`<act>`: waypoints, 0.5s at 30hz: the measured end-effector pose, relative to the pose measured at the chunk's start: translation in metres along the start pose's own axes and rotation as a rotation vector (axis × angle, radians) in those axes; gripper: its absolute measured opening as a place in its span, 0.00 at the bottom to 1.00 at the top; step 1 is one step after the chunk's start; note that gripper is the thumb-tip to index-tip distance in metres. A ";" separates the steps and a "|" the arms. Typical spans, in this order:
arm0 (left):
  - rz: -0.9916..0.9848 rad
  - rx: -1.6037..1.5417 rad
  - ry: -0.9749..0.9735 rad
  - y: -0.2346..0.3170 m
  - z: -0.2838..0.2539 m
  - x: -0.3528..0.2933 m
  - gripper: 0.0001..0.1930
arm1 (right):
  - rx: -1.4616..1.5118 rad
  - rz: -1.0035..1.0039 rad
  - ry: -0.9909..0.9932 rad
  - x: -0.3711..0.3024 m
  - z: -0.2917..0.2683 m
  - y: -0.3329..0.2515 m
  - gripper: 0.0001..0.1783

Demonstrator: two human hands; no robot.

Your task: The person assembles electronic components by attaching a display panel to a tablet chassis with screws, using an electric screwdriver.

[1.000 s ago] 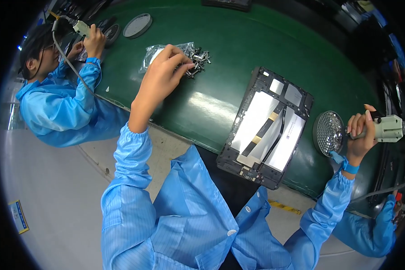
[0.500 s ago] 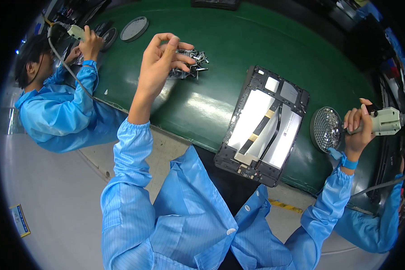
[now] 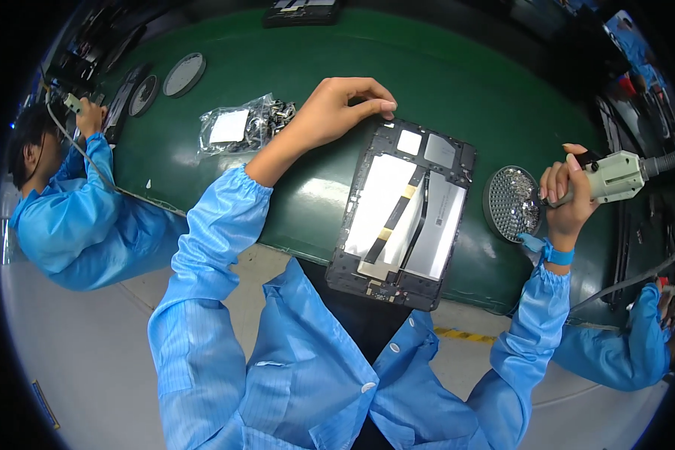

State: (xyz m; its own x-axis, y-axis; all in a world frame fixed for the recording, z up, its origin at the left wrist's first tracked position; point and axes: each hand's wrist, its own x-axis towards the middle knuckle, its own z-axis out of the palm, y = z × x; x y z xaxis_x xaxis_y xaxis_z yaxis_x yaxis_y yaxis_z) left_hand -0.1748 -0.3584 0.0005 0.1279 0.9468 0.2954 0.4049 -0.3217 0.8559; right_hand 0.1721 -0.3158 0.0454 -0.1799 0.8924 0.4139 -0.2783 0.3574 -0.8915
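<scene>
An opened tablet, its inner parts showing, lies on the green table and overhangs the near edge. At its far left corner is my left hand, thumb and forefinger tips together in a pinch. Anything between those fingertips is too small to make out. My right hand is wrapped round a pale electric screwdriver, held right of the tablet. Just beneath that hand sits a round dish with a grid of holes and small shiny screws.
A clear plastic bag of metal screws with a white label lies left of my left hand. Round grey dishes stand far left, near a co-worker in blue. Another blue sleeve shows at right. A dark device rests at the back.
My left hand has moved right, from over the metal screws to the tablet's far left corner, and its spread fingers have closed into a pinch. My right hand keeps hold of the screwdriver.
</scene>
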 end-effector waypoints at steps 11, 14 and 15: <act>-0.125 -0.053 -0.141 -0.006 0.008 0.014 0.14 | -0.025 -0.011 0.013 0.001 0.004 -0.003 0.12; -0.092 -0.002 -0.117 -0.008 0.012 0.012 0.14 | -0.026 -0.014 0.008 0.002 0.003 -0.002 0.12; -0.067 -0.016 -0.086 -0.010 0.015 0.010 0.14 | -0.025 -0.015 0.003 0.002 0.003 -0.002 0.12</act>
State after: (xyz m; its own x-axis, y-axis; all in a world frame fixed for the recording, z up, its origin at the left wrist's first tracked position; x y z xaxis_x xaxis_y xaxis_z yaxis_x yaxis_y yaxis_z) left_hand -0.1640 -0.3456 -0.0117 0.1782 0.9635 0.2000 0.4011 -0.2567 0.8793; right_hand 0.1698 -0.3157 0.0488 -0.1727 0.8880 0.4262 -0.2572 0.3770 -0.8898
